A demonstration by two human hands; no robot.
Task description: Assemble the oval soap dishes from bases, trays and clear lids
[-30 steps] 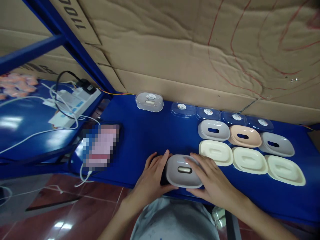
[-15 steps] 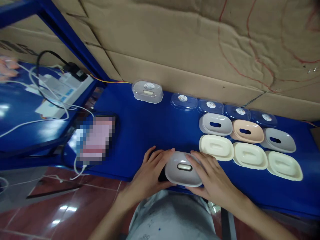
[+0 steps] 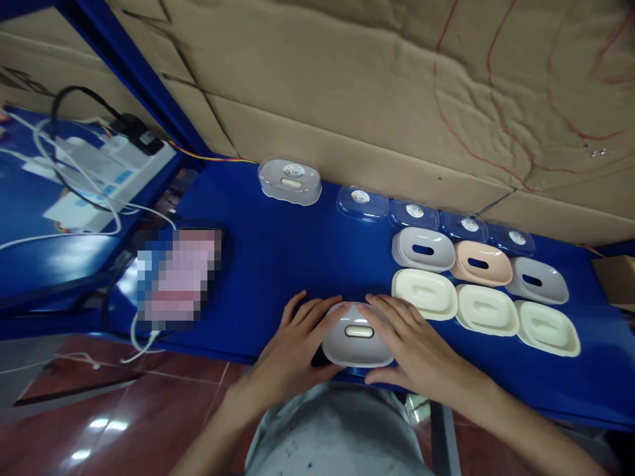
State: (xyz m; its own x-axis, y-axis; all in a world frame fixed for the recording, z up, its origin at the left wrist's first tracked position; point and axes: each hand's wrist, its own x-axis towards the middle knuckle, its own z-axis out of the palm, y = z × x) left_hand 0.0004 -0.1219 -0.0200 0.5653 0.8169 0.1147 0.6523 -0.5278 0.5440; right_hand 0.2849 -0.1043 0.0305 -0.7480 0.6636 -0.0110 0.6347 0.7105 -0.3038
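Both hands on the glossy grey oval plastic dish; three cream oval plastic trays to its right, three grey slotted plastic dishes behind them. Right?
No: the middle slotted plastic dish is peach, not grey; the head view shows it. The rest stands: left hand and right hand on the glossy grey dish, cream trays to its right.

- Nearest dish (image 3: pixel 357 354): grey; insert (image 3: pixel 358 331), cream.
- Covered dish (image 3: pixel 292 194), 11 o'clock from it: grey; label (image 3: pixel 294 170), white.
- Slotted dish (image 3: pixel 497 267), 2 o'clock: peach.
- Three trays (image 3: pixel 487 309), towards 3 o'clock: cream.
- Tabletop (image 3: pixel 278 264): plain blue.
- Cardboard (image 3: pixel 317 86), 12 o'clock: brown, curving red lines (image 3: pixel 489 66).

The head camera looks forward, down at the table (image 3: pixel 278 248)
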